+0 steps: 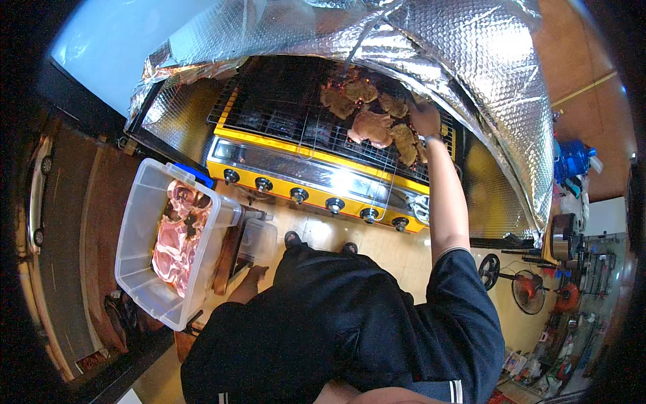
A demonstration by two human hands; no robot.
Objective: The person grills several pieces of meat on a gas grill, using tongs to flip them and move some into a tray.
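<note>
My right hand [425,120] reaches over the right end of a yellow gas grill [323,188], its fingers down among browned meat slices; whether it grips one is hidden. Left of it lie a paler meat slice [372,129] and several darker ones [360,92] on the wire grate [282,113], with glowing spots around them. My left hand [257,272] hangs low near the clear lid-like plastic piece [258,240], small and dim, its fingers unclear. Raw marinated meat [176,242] fills part of a clear plastic tub [133,237] at the left.
A foil bubble-wrap hood [464,45] arches over the grill's back and sides. Control knobs [299,195] line its front. A fan [528,292] stands at the right, below a blue water jug [573,159]. A parked car [40,197] shows at the far left.
</note>
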